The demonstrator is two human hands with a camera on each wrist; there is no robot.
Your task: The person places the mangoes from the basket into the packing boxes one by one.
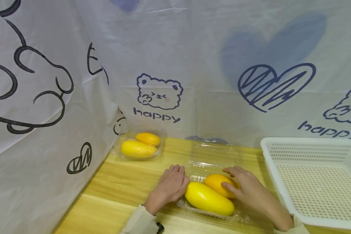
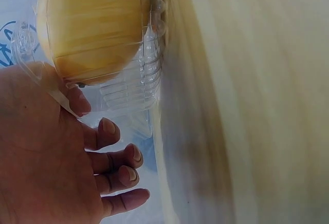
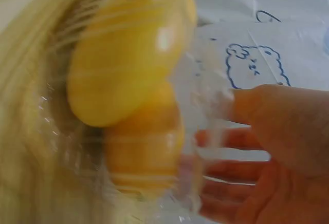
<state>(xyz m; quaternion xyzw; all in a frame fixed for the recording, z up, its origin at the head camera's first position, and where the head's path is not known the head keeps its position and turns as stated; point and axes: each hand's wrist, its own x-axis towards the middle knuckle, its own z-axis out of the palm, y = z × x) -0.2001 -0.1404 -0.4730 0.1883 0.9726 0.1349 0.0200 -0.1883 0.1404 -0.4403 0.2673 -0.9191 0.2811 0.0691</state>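
A clear plastic clamshell box (image 1: 203,213) lies open on the table, its lid (image 1: 213,154) folded back. Two mangoes lie in it: a large yellow mango (image 1: 209,199) in front and an orange-yellow mango (image 1: 217,182) behind. At the box's left edge is my left hand (image 1: 171,182); its thumb touches the rim (image 2: 31,47) and the other fingers are loosely bent beside the wall. My right hand (image 1: 247,188) is over the right side, fingers spread and slightly bent near the orange-yellow mango. The right wrist view is blurred, so contact there is unclear.
Another clear box (image 1: 117,152) with two yellow fruits (image 1: 137,149) stands at the back left corner. A white perforated basket (image 1: 280,195) stands at the right. White printed sheets (image 1: 199,65) enclose the wooden table (image 1: 114,182) at the back and left.
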